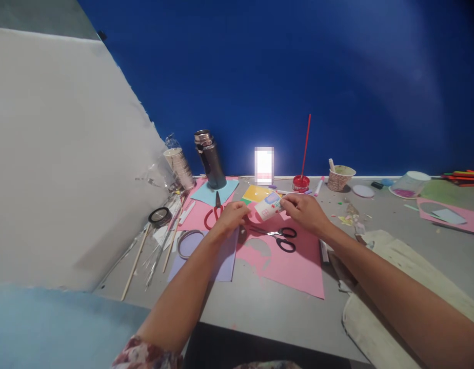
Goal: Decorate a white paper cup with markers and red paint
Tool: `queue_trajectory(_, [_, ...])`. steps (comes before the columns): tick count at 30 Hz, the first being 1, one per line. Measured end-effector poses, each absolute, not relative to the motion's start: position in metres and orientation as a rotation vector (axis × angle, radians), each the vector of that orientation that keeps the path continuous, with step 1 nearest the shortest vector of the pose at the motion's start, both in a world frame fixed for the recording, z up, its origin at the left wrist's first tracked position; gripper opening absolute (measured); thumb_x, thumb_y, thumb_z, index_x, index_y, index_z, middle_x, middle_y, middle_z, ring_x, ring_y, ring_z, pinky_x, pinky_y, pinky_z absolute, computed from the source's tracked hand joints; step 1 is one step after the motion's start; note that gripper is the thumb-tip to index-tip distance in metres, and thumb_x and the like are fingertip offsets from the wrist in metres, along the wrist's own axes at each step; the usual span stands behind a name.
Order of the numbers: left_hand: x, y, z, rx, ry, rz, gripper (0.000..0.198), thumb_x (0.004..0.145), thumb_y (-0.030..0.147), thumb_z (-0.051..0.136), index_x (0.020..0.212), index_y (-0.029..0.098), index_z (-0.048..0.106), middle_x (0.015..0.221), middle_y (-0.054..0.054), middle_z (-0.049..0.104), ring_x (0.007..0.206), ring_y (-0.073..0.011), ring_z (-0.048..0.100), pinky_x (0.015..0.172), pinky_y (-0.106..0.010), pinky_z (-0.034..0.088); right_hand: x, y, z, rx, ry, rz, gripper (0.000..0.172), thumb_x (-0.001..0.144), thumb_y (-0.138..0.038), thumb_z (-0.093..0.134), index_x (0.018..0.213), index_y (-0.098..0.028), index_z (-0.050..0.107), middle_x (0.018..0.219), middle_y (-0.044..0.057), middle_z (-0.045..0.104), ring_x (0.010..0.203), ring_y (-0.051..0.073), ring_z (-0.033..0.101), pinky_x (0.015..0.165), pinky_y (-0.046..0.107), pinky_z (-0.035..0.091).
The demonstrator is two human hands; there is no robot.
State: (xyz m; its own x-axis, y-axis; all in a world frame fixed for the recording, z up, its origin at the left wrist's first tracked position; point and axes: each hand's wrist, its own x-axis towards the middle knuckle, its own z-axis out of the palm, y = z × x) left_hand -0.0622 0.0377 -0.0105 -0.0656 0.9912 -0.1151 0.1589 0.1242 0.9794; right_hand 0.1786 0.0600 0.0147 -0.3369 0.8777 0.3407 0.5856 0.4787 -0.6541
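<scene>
A small white paper cup (268, 207) with coloured drawings lies tilted on its side in the air, above pink paper. My right hand (301, 209) grips one end of it between thumb and fingers. Close to the cup's other end is my left hand (234, 217), its fingers pinched together; what they hold, if anything, is too small to make out. Black-handled scissors (277, 233) rest on the pink paper (294, 269) below the cup. Red-handled scissors (217, 207) lie just beyond my left hand. Purple paper (223, 261) sits under my left forearm.
At the back stand a dark flask (211, 161), stacked paper cups (180, 168) and a red stick in a red base (300, 183). Black tape (159, 217) and wooden sticks (135, 264) lie left. A patterned cup (340, 179) and a cloth bag (406, 287) are right.
</scene>
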Motion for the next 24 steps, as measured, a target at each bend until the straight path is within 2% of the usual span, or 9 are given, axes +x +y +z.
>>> queue_trajectory(5, [-0.059, 0.038, -0.011, 1.049, 1.249, 1.163, 0.023, 0.061, 0.023, 0.072, 0.06, 0.02, 0.05, 0.056, 0.007, 0.042, 0.053, -0.0087, 0.048, 0.058, -0.024, 0.05, 0.18, 0.059, 0.014, -1.211, -2.033, 0.393, 0.033, 0.096, -0.034, 0.044, 0.075, -0.02, 0.066, 0.067, 0.003, 0.066, 0.064, 0.018, 0.058, 0.063, 0.029, 0.035])
queue_trajectory(9, [-0.054, 0.034, -0.006, 0.968, 1.146, 1.157, 0.025, 0.064, 0.024, 0.079, 0.064, 0.018, 0.055, 0.062, 0.002, 0.056, 0.059, -0.0126, 0.058, 0.061, -0.028, 0.057, 0.178, 0.057, 0.01, -1.182, -2.075, 0.287, 0.032, 0.098, -0.032, 0.045, 0.077, -0.02, 0.067, 0.076, 0.006, 0.07, 0.07, 0.019, 0.06, 0.067, 0.029, 0.036])
queue_trajectory(16, [-0.049, 0.034, -0.002, 0.849, 1.035, 1.215, 0.022, 0.082, 0.029, 0.078, 0.079, 0.016, 0.061, 0.08, -0.008, 0.071, 0.069, -0.0196, 0.073, 0.065, -0.033, 0.061, 0.173, 0.052, 0.002, -1.142, -2.158, 0.111, 0.034, 0.102, -0.03, 0.044, 0.078, -0.019, 0.065, 0.078, 0.009, 0.069, 0.071, 0.02, 0.058, 0.066, 0.031, 0.033])
queue_trajectory(21, [-0.045, 0.034, -0.009, 0.78, 1.035, 1.325, 0.013, 0.083, 0.019, 0.078, 0.091, 0.012, 0.071, 0.082, -0.007, 0.075, 0.066, -0.0155, 0.071, 0.064, -0.027, 0.058, 0.172, 0.05, 0.002, -1.101, -2.206, 0.04, 0.036, 0.105, -0.028, 0.043, 0.082, -0.018, 0.068, 0.08, 0.009, 0.07, 0.075, 0.021, 0.06, 0.068, 0.031, 0.034])
queue_trajectory(24, [-0.038, 0.034, -0.012, 0.754, 0.989, 1.395, 0.013, 0.085, 0.022, 0.077, 0.092, 0.011, 0.074, 0.084, -0.006, 0.076, 0.07, -0.0152, 0.07, 0.065, -0.025, 0.055, 0.17, 0.048, 0.003, -1.068, -2.244, 0.011, 0.037, 0.107, -0.027, 0.042, 0.084, -0.018, 0.069, 0.08, 0.008, 0.07, 0.075, 0.02, 0.06, 0.068, 0.03, 0.035])
